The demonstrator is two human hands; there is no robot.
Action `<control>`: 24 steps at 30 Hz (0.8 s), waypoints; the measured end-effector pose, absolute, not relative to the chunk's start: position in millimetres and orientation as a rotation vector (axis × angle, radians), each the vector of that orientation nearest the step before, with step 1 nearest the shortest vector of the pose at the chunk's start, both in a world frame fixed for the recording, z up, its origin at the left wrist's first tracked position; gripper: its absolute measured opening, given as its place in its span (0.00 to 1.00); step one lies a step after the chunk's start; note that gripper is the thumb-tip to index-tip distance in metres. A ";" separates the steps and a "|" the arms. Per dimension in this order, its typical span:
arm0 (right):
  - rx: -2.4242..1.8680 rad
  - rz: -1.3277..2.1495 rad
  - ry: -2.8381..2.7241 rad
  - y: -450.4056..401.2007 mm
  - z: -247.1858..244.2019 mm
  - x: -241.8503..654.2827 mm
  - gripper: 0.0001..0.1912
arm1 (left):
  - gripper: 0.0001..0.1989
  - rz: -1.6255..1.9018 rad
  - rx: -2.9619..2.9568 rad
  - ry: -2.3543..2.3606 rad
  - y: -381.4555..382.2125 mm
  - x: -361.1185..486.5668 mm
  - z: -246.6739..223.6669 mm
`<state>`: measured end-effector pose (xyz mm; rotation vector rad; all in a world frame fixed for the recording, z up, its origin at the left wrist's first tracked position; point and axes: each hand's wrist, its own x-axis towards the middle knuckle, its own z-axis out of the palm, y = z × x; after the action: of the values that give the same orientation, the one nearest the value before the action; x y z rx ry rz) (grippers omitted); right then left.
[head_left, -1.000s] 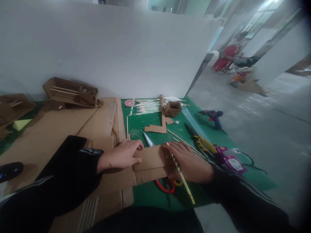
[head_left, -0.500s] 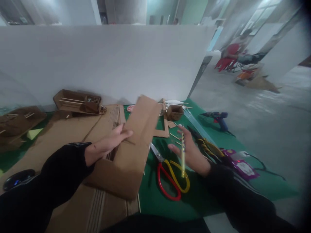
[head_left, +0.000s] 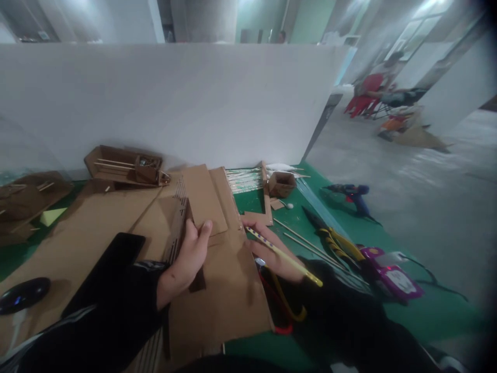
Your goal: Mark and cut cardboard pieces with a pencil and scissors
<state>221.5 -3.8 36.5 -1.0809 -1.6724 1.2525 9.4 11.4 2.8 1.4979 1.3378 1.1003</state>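
Observation:
My left hand [head_left: 190, 256] grips a small rectangular cardboard piece [head_left: 204, 197], thumb on top, laid over a larger folded cardboard sheet [head_left: 229, 295]. In my right hand [head_left: 274, 254] is a yellow pencil with dark dots [head_left: 285, 255], resting between the fingers and pointing up and left. The fingertips of that hand touch the sheet's right edge. Large scissors with red and yellow handles [head_left: 285, 300] lie below my right hand, partly hidden by the sheet and sleeve. Just beyond is a cardboard frame [head_left: 266, 197].
On the green table [head_left: 248, 347] are pliers [head_left: 330, 233], thin sticks [head_left: 303, 238], a small cardboard box [head_left: 282, 184], a blue glue gun [head_left: 355, 197] and a purple device [head_left: 392, 274]. At left lie a black phone [head_left: 112, 264] and a mouse [head_left: 25, 295]. A white partition [head_left: 174, 103] stands behind.
The cardboard, tilted up earlier, now lies lower and flatter, covering part of the scissors. My right hand has moved left to its edge with the pencil. The phone has come into view.

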 end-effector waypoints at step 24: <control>-1.271 0.973 -1.900 -6.3 4.2 228.0 0.16 | 0.25 1.110 1.392 1.433 2.5 10.6 -13.4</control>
<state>228.0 -6.3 4.2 -1.2711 -1.8997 0.9726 10.6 2.5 -13.4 1.3919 1.4335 1.1105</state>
